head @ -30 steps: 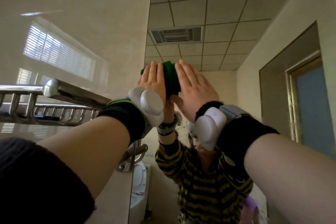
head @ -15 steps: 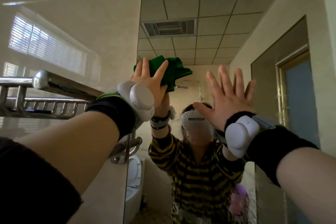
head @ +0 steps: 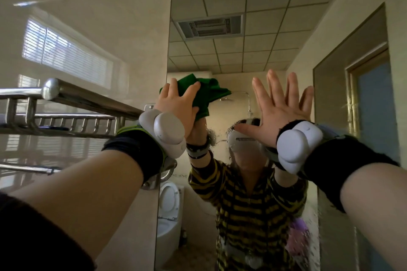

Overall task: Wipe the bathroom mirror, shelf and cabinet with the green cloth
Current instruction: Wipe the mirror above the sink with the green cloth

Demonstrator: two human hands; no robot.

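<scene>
The left hand (head: 179,105), fingers spread, pressed the green cloth (head: 210,91) against the mirror (head: 253,55) near its left edge. The cloth bunched out past the fingertips. The right hand (head: 280,114) was splayed alongside.

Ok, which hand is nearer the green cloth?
Left. The left hand presses the cloth to the mirror; the right hand is spread open to its right, not touching it.

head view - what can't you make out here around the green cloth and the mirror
Head view only.
green cloth: mostly hidden under the left hand pressing it to the mirror.
right hand: seen from behind; palm contact with the glass cannot be told.
mirror bottom: cut off by the frame's lower edge.
towel rack: dark item on it, too small, blocked by rails.
</scene>
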